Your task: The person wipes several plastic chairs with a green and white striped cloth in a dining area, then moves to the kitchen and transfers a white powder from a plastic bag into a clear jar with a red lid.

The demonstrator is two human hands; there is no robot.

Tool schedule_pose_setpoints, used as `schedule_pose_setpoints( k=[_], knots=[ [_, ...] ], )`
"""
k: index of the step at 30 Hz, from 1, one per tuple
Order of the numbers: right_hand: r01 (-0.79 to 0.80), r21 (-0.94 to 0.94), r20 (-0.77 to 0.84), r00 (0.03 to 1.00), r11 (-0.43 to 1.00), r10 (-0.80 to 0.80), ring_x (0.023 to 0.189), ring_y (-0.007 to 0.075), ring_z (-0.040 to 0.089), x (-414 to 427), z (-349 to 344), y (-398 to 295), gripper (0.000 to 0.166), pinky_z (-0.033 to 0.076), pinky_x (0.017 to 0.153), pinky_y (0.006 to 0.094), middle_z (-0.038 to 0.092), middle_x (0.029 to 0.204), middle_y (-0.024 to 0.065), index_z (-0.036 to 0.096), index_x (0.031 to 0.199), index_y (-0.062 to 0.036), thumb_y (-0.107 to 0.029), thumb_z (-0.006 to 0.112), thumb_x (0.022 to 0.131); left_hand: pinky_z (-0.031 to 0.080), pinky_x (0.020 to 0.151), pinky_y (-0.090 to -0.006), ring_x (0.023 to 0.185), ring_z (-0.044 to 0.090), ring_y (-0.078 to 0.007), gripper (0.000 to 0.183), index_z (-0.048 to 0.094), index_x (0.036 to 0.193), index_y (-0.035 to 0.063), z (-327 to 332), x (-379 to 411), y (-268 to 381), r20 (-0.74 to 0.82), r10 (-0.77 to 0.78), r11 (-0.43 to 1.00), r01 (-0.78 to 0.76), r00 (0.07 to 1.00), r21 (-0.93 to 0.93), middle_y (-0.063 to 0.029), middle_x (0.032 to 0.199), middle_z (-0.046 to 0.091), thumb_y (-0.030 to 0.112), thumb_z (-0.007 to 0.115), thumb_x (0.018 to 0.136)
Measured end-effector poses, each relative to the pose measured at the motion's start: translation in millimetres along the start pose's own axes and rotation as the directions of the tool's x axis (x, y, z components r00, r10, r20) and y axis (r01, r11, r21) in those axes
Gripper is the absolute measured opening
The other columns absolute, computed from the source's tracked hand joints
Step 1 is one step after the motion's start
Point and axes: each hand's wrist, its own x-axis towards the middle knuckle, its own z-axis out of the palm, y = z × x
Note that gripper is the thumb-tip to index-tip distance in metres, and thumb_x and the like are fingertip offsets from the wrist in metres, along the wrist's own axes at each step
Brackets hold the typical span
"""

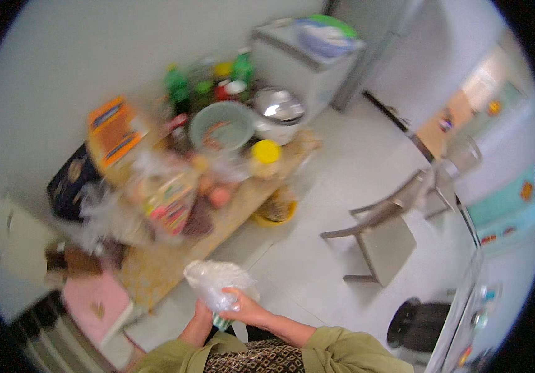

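Note:
A translucent white plastic bag [220,282] is held in front of my body, close to the table's near edge; its contents cannot be made out. My right hand [244,305] grips the bag from the right, with fingers over its front. On the left side my left hand [204,312] holds the bag's lower part, its fingers mostly hidden behind it. Something green and white checked [221,321] shows just under the bag between my hands. The picture is blurred.
A long table [155,275] bears packaged food, a greenish basin [223,126], a lidded pot [279,112], bottles and a yellow-lidded jar [266,156]. A yellow tub [274,214] stands below. Chairs [384,247] are at the right, a pink box-like thing [97,303] at lower left.

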Motion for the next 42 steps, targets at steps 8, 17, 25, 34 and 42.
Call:
schedule_pose_setpoints(
  k=[8,17,25,34,42],
  knots=[
    [0.148,-0.252,-0.098,0.979,0.956,-0.177,0.082,0.0154,0.044,-52,-52,0,0.031,0.038,0.071,0.0284,0.047,0.084,0.0062,0.044,0.09,-0.0067,-0.021,0.062,0.069,0.045,0.069,-0.0331,0.076,0.055,-0.0202,0.032,0.048,0.102,0.0019,102,-10,-7,0.127,-0.252,0.889,0.178,0.959,0.421,-0.0091,0.089,0.056,0.028,0.039,0.085],
    [0.47,0.162,-0.945,0.328,0.868,-0.001,0.066,0.0075,0.041,-160,-84,19,0.022,0.036,0.057,0.0213,0.043,0.068,-0.0007,0.045,0.073,-0.0057,-0.015,0.064,0.069,0.046,0.067,-0.0332,0.074,0.055,-0.0202,0.029,0.049,0.102,0.002,227,-32,-66,0.259,-0.682,0.414,0.069,0.684,0.908,-0.009,0.088,0.056,0.025,0.041,0.085],
    [0.898,0.059,-0.937,-0.101,0.436,0.334,0.042,0.0047,0.035,-321,-96,16,0.021,0.025,0.035,0.0191,0.042,0.057,-0.0025,0.04,0.072,-0.0114,0.001,0.056,0.07,0.039,0.079,-0.0263,0.088,0.05,-0.0141,0.039,0.045,0.109,-0.0003,351,-101,-187,0.219,-0.931,0.076,-0.429,0.293,0.9,-0.0066,0.095,0.056,0.031,0.043,0.085],
    [0.85,-0.409,-0.703,-0.525,0.331,0.48,0.042,0.004,0.032,-478,-162,62,0.023,0.022,0.033,0.0185,0.037,0.056,-0.0042,0.041,0.07,-0.0128,0.004,0.056,0.066,0.037,0.082,-0.0244,0.09,0.049,-0.0101,0.03,0.05,0.105,0.0015,424,-150,-328,0.06,-0.996,0.085,-0.73,-0.06,0.678,-0.0042,0.098,0.056,0.023,0.048,0.084],
    [0.682,-0.635,-0.466,-0.712,0.363,0.525,0.041,0.0063,0.034,-602,-238,106,0.02,0.024,0.034,0.0204,0.036,0.055,-0.0043,0.041,0.066,-0.0129,0.002,0.053,0.066,0.04,0.078,-0.0246,0.086,0.051,-0.0095,0.025,0.052,0.1,0.0012,527,-137,-405,0.206,-0.979,0.12,-0.789,0.009,0.603,-0.0047,0.089,0.059,0.019,0.052,0.082]
  ],
)
